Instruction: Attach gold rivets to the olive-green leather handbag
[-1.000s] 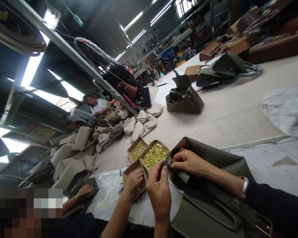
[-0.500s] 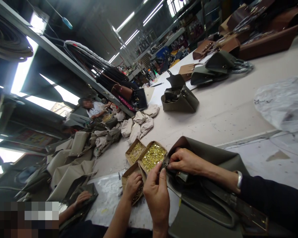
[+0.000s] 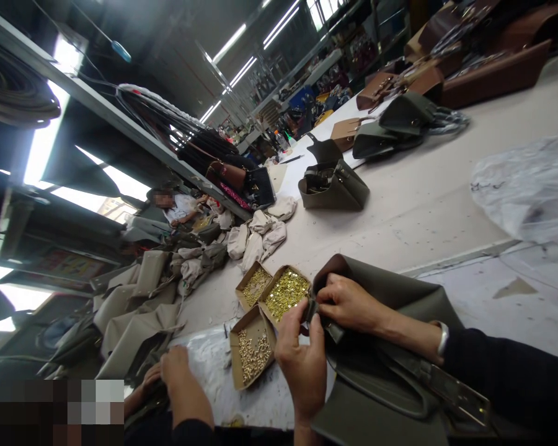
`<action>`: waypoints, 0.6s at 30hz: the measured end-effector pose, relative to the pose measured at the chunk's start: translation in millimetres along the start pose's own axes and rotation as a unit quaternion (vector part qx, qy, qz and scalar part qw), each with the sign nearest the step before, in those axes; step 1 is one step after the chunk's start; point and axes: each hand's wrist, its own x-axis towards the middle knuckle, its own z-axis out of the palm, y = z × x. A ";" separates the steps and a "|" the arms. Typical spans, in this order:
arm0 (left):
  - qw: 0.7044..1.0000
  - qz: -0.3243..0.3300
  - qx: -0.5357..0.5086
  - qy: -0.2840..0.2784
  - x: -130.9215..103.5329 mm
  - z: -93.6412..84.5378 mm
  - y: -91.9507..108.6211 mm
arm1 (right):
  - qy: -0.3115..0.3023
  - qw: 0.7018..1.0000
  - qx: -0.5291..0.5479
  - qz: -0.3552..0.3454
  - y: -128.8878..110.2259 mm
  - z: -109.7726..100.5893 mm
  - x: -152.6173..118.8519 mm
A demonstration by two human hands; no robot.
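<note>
An olive-green leather handbag point(image 3: 385, 412) lies in front of me, its handle loop and a buckled strap showing on the near side. My left hand point(image 3: 302, 353) comes up from below and pinches a small dark tab at the bag's left edge between thumb and fingertips. My right hand point(image 3: 353, 303), with a pale bangle at the wrist, is closed on the bag's edge right beside it. Any small part between the fingers is too hidden to make out. Just left of my hands stand a cardboard box of shiny gold pieces point(image 3: 286, 294) and a box of small gold studs point(image 3: 253, 356).
Another cardboard box of gold bits point(image 3: 255, 285) stands behind. A co-worker's hand point(image 3: 177, 371) works at the left over dark leather. Beige pouches point(image 3: 260, 232), an olive bag point(image 3: 335, 186), brown bags point(image 3: 493, 80) and clear plastic point(image 3: 530, 189) lie on the table.
The co-worker's hand has left the stud box and moved left to the dark leather. My left hand has shifted slightly right and up, close to my right hand, which stays on the bag edge.
</note>
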 end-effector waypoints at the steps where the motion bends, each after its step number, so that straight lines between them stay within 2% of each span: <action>1: 1.000 -0.011 -0.011 0.006 -0.9 1.9 -1.0 | 0.006 1.000 -0.005 -0.009 -0.6 0.6 -2.3; 7: 0.990 -0.099 -0.086 0.046 -17.3 14.5 -9.5 | 0.063 0.987 -0.071 -0.131 -8.1 1.5 -13.1; 12: 0.981 -0.112 -0.136 0.081 -29.9 14.8 -11.6 | 0.108 0.972 -0.092 -0.188 -9.2 2.2 -16.7; 15: 0.983 -0.110 -0.119 0.090 -34.9 12.4 -10.2 | 0.108 0.957 -0.103 -0.249 -7.4 1.8 -19.2; 18: 0.989 -0.082 -0.087 0.085 -36.1 9.5 -8.6 | 0.114 0.931 -0.168 -0.304 -6.3 -1.4 -21.3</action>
